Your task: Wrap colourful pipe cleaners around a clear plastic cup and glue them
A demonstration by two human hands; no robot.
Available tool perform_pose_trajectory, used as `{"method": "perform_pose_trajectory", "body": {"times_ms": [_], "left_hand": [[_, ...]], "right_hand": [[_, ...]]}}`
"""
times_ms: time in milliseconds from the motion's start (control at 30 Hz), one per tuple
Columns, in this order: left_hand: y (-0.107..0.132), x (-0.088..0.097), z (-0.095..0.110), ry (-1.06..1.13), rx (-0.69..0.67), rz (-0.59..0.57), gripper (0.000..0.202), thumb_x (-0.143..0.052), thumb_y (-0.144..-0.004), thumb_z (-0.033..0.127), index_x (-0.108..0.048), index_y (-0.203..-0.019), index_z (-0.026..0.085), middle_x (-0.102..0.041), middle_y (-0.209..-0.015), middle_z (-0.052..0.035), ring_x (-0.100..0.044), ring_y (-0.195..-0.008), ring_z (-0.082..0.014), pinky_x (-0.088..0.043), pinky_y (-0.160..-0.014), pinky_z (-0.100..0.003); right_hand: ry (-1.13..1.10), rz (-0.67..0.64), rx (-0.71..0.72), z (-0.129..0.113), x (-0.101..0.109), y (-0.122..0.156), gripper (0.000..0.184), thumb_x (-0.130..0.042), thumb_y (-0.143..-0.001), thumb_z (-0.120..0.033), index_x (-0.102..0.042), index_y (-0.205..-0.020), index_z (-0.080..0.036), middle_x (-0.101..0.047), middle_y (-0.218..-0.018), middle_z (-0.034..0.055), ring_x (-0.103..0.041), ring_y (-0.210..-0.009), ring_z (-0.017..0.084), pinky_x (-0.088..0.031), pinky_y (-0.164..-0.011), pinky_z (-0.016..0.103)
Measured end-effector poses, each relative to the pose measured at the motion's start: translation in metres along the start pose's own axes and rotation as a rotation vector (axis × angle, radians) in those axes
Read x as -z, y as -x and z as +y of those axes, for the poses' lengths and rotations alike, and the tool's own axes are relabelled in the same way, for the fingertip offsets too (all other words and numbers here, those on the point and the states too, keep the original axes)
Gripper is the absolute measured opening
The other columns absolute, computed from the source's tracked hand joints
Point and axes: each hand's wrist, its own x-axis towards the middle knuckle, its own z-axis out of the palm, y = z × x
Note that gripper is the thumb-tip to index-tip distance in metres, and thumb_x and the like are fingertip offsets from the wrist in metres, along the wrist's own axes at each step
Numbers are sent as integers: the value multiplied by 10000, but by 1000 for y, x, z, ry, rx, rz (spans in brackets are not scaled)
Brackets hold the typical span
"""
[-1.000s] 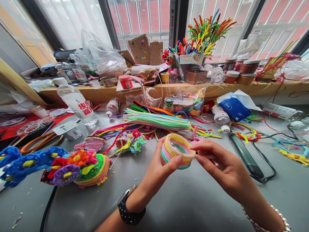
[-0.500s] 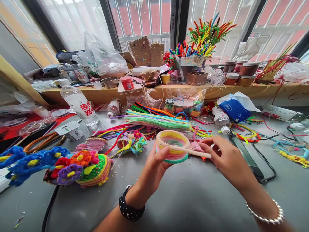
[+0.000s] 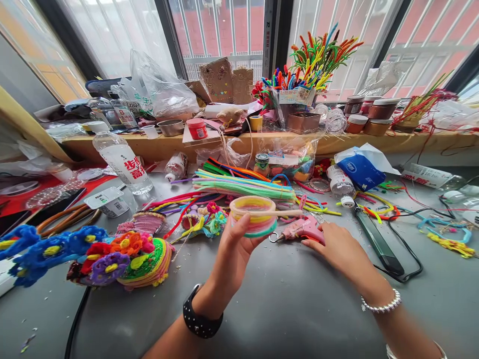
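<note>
My left hand (image 3: 236,249) is closed around a small round cup (image 3: 258,227) wound with pastel pipe cleaners in yellow, pink and teal. A loose pale pipe cleaner end (image 3: 290,213) sticks out to the right from the cup's rim, under my left thumb. On the table just right of the cup lies a pink hot glue gun (image 3: 304,228), its metal nozzle pointing left. My right hand (image 3: 342,254) has its fingers and thumb around the gun's handle end.
Bundled pipe cleaners (image 3: 243,185) lie behind the cup. Fuzzy flower decorations (image 3: 108,257) sit at left, near an upright plastic bottle (image 3: 125,162). A dark green device (image 3: 379,244) with a black cable lies at right. Jars and craft supplies line the window ledge (image 3: 164,144).
My right hand has let go of the pale pipe cleaner and moved onto the glue gun's handle. My left hand has shifted slightly left with the cup.
</note>
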Motion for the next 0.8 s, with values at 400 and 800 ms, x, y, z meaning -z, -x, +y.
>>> {"method": "perform_pose_trajectory", "body": {"times_ms": [400,800], "left_hand": [[-8,2,6,205,294,11,430,-475,-837,335,-460,-1201,106,-685,-964,-105,-672,-939,-200,-530,-800,-211],[1,-2,-3,39,-8,16,421,-600,-771,342,-541,-1158,190,-642,-1126,-66,-591,-1079,-260,-510,-866,-351]], "right_hand": [[-76,4,-109,-6,15,4,281,-484,-808,-324,-545,-988,-117,-673,-862,124,-643,-739,260,-438,-576,313],[-477,428,-222,-6,46,17,657,-444,-682,-674,-537,-1057,-142,-646,-804,109,-598,-666,246,-450,-569,329]]}}
